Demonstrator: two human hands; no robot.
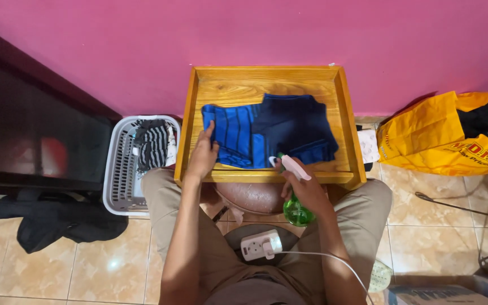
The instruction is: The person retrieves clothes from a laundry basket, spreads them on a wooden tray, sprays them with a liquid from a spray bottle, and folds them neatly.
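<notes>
A blue striped garment [266,133] lies spread on a wooden tray-top table [266,79], its right half darker navy. My left hand [203,153] rests flat on the garment's left edge, fingers apart. My right hand [306,189] grips a green spray bottle [296,210] with a white trigger head, the nozzle pointing at the garment's near edge.
A grey laundry basket [121,169] with striped clothes stands left of the table. A yellow plastic bag [441,135] lies on the right. A white power strip [260,245] with a cord sits between my knees. Dark cloth [57,223] lies on the tiled floor. A dark cabinet [29,130] stands at left.
</notes>
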